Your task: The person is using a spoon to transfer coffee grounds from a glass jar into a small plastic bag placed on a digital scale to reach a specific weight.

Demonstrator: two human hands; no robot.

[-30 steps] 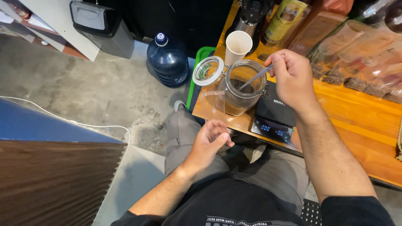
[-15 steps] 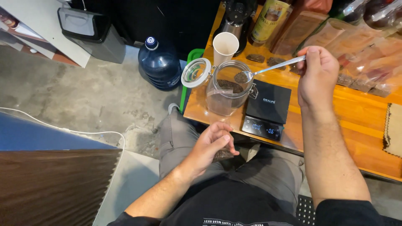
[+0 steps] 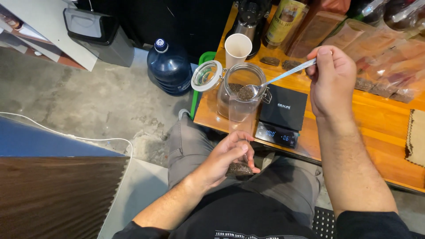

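Observation:
My right hand holds a metal spoon by its handle. Its bowl carries dark loose grains and hovers just over the mouth of an open glass jar, whose hinged lid hangs to the left. My left hand is below the table edge, above my lap, pinching a small clear plastic bag that stands up with dark grains at its bottom. A black digital scale lies right of the jar on the wooden table.
A white paper cup, a grinder, a bottle and several clear packets stand at the back of the table. A blue water jug sits on the concrete floor at left. A brown cloth lies at far right.
The spoon went from inside the jar, up and to the right, and now its loaded bowl is back over the jar mouth. My left hand has taken up the small bag.

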